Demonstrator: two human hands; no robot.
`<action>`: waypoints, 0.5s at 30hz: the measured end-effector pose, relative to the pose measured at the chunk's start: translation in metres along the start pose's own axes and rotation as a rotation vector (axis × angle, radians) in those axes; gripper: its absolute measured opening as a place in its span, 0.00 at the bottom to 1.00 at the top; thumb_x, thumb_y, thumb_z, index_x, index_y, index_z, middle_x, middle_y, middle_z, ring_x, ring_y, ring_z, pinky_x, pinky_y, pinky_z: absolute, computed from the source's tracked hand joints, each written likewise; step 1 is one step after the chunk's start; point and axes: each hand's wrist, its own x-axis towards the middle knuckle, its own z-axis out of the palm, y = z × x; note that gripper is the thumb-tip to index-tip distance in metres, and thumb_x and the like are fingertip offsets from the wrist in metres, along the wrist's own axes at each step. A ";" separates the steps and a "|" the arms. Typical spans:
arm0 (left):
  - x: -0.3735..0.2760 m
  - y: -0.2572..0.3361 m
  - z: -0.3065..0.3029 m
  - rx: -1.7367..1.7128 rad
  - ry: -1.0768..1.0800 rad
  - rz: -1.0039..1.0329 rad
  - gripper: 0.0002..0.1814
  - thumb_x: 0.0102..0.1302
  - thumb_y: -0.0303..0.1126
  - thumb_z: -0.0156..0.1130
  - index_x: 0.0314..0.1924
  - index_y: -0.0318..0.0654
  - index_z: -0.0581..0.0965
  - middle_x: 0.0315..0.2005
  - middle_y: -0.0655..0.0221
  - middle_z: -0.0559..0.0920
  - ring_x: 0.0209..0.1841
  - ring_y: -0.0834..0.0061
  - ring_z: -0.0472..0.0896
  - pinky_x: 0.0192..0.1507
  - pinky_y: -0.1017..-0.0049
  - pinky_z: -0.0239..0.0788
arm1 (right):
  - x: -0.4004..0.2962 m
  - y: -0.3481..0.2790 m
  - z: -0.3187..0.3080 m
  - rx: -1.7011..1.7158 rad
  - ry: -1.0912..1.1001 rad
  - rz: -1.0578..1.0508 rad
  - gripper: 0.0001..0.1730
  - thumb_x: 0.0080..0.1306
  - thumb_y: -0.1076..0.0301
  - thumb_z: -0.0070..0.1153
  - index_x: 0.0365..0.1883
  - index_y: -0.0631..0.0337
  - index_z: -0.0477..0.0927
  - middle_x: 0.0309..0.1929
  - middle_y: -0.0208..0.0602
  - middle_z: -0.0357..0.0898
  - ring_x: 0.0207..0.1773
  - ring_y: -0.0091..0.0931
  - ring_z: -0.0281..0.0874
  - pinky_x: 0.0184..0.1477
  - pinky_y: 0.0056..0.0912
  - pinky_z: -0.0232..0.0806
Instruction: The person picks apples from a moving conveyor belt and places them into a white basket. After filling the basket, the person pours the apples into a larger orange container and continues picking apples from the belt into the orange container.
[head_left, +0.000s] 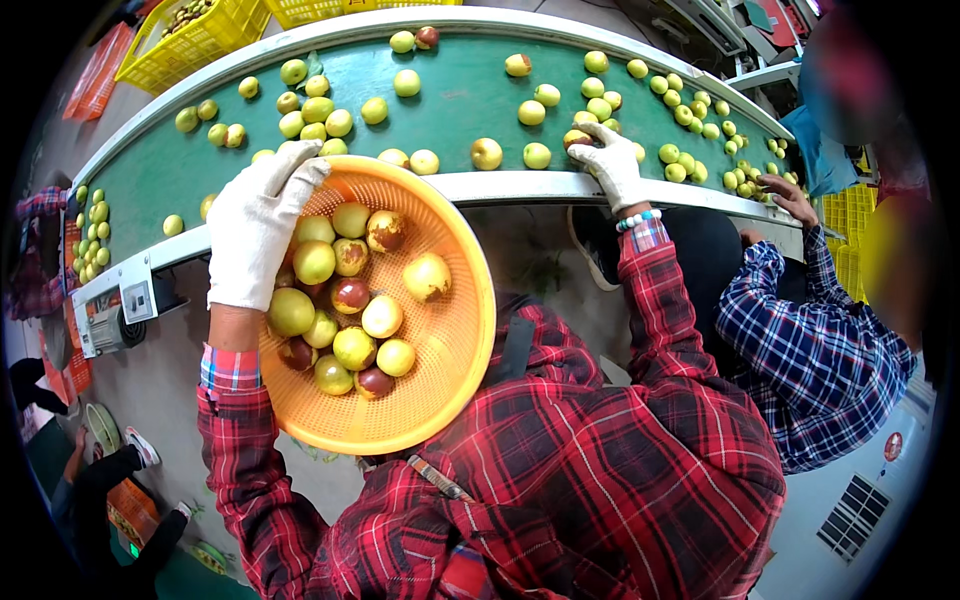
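Note:
An orange plastic colander basket (457, 352) with several green and red-brown jujubes (350, 295) in it tilts at the edge of a green conveyor belt (457, 90). My left hand (262, 217), in a white knit glove, grips the basket's rim at its upper left. Over the belt's near edge, my right hand (611, 161), gloved the same way, has its fingers on a red-brown jujube (577, 139); the thumb side is partly hidden. More green jujubes (532, 112) lie scattered over the belt around it.
A metal rail (517, 186) borders the belt's near side. At right, a co-worker in a blue plaid shirt (817, 345) reaches a bare hand (791, 199) to the fruit. Yellow crates (202, 45) stand beyond the belt at upper left. A motor (112, 330) sits below its left end.

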 end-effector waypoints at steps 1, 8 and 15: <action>0.000 -0.001 0.001 -0.018 0.000 -0.005 0.13 0.70 0.37 0.68 0.50 0.42 0.86 0.40 0.63 0.88 0.42 0.65 0.88 0.45 0.71 0.78 | -0.004 -0.007 0.000 0.107 -0.003 0.008 0.25 0.60 0.71 0.69 0.57 0.66 0.84 0.44 0.36 0.87 0.43 0.21 0.83 0.44 0.23 0.74; -0.007 0.008 -0.014 0.033 -0.021 -0.040 0.12 0.69 0.36 0.69 0.49 0.41 0.86 0.41 0.61 0.88 0.43 0.63 0.87 0.48 0.68 0.78 | 0.009 -0.087 0.037 0.593 -0.215 0.027 0.24 0.64 0.75 0.63 0.59 0.67 0.81 0.45 0.36 0.86 0.40 0.23 0.85 0.40 0.21 0.73; 0.009 0.008 -0.010 0.060 0.011 0.056 0.12 0.68 0.41 0.68 0.46 0.45 0.86 0.35 0.65 0.87 0.39 0.62 0.86 0.42 0.66 0.77 | 0.182 -0.162 0.105 0.891 -0.397 0.215 0.14 0.73 0.62 0.61 0.49 0.63 0.79 0.38 0.38 0.81 0.34 0.26 0.80 0.25 0.21 0.67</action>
